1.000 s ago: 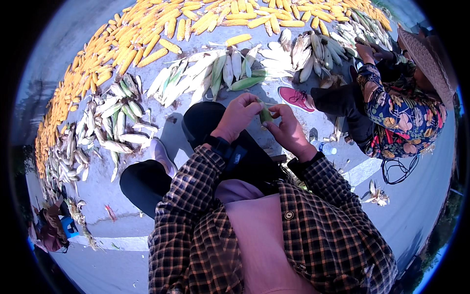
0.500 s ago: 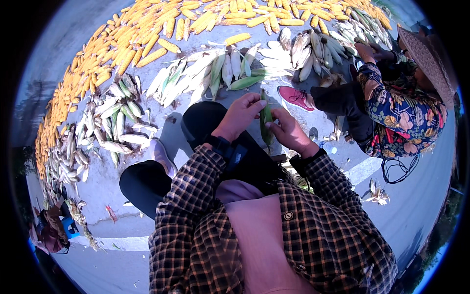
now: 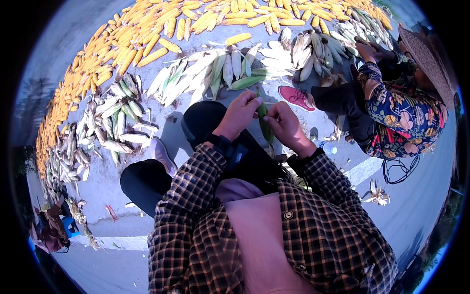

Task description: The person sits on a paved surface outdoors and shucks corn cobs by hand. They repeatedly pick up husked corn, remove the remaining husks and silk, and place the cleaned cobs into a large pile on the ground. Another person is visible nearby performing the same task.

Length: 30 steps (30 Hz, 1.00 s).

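Between my two hands is a green ear of corn (image 3: 265,123) in its husk, standing nearly upright above my right thigh. My left hand (image 3: 238,113) is closed on its upper part, thumb and fingers pinched at the husk. On its right side, my right hand (image 3: 288,125) has its fingers curled and pinched against the husk. Beyond my hands lies a row of unhusked corn (image 3: 205,73), pale and green, with one greener ear (image 3: 246,82) nearest to my fingers.
Husked yellow ears (image 3: 142,34) spread in a wide arc at the far side. A heap of unhusked corn (image 3: 115,117) lies left, near my shoe (image 3: 162,156). At right sits a co-worker in a floral shirt (image 3: 401,108), a red shoe (image 3: 296,98) close by. A bottle (image 3: 328,147) stands right.
My right hand has shifted slightly up and its fingers have drawn in at the husk. The ear of corn has tilted a little, and my left hand has barely moved.
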Motion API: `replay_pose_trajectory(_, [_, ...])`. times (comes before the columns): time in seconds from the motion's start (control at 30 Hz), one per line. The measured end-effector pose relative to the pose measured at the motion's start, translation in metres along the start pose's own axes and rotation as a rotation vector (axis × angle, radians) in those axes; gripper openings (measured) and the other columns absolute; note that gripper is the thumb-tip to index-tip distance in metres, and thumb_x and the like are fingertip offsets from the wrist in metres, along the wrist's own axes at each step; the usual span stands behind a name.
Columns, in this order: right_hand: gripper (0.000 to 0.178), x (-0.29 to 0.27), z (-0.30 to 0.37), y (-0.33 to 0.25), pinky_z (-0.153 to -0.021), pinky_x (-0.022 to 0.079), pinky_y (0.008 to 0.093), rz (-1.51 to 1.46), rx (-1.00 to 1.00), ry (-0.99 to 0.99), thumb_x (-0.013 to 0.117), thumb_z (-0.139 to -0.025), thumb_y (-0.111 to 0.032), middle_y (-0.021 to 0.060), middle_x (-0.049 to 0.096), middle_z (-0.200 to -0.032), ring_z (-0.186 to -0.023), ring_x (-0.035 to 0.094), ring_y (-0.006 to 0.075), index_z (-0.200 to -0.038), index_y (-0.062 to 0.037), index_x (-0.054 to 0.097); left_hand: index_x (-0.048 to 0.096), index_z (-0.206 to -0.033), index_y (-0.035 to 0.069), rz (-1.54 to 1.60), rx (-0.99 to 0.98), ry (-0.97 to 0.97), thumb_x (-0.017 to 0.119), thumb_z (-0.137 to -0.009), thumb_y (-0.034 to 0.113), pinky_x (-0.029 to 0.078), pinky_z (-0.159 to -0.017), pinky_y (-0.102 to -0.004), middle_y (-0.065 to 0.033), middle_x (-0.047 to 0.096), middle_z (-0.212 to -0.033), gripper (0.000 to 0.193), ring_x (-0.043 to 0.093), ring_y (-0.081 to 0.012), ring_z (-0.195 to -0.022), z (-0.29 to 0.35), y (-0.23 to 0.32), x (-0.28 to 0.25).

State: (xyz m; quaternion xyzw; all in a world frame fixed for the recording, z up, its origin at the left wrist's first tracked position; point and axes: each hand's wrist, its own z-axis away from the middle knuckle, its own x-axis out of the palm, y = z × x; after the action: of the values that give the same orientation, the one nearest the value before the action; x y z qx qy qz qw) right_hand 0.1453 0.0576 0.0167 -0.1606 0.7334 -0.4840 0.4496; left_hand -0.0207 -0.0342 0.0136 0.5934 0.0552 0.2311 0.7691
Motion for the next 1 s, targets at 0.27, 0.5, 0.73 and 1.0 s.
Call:
replay_pose_trajectory(0.27, [0.009, -0.016, 0.016, -0.001, -0.081, 0.047, 0.0290, -0.389, 0.133, -0.081, 0.063, -0.094, -0.006, 0.0028, 0.060, -0.093, -0.089, 0.057, 0.0127, -0.095, -0.0036, 0.055, 0.055, -0.111, 0.006, 0.187, 0.000, 0.218, 0.049, -0.105, 0.020, 0.053, -0.083, -0.0321, -0.0078, 0.068, -0.104, 0.016, 0.065, -0.0154, -0.092, -0.007, 0.004, -0.001])
replay_pose_trajectory(0.5, [0.016, -0.029, 0.056, 0.040, -0.076, 0.049, 0.0383, 0.189, 0.166, -0.300, 0.068, -0.090, -0.012, 0.0142, 0.062, -0.086, -0.084, 0.062, 0.0300, -0.093, -0.0044, 0.055, 0.057, -0.109, 0.007, 0.234, 0.015, 0.303, 0.048, -0.104, 0.019, 0.051, -0.081, -0.0309, -0.0046, 0.068, -0.103, 0.016, 0.063, -0.0130, -0.090, -0.010, 0.004, -0.006])
replay_pose_trajectory(0.73, [0.013, -0.026, 0.081, 0.071, -0.075, 0.049, 0.0359, 0.068, 0.256, -0.220, 0.068, -0.090, -0.008, 0.0107, 0.063, -0.087, -0.086, 0.062, 0.0241, -0.093, -0.0037, 0.055, 0.056, -0.106, 0.007, 0.237, 0.046, 0.352, 0.047, -0.105, 0.020, 0.052, -0.082, -0.0343, -0.0084, 0.070, -0.103, 0.016, 0.065, -0.0163, -0.090, -0.014, -0.001, -0.004])
replay_pose_trajectory(1.0, [0.011, -0.045, 0.060, 0.053, -0.081, 0.048, 0.0283, -0.114, 0.167, 0.122, 0.069, -0.090, -0.008, 0.0049, 0.065, -0.095, -0.086, 0.060, 0.0172, -0.101, -0.0057, 0.069, 0.057, -0.106, 0.006, 0.265, 0.048, 0.347, 0.049, -0.105, 0.020, 0.054, -0.083, -0.0333, -0.0078, 0.069, -0.104, 0.016, 0.065, -0.0154, -0.092, -0.015, -0.001, -0.008])
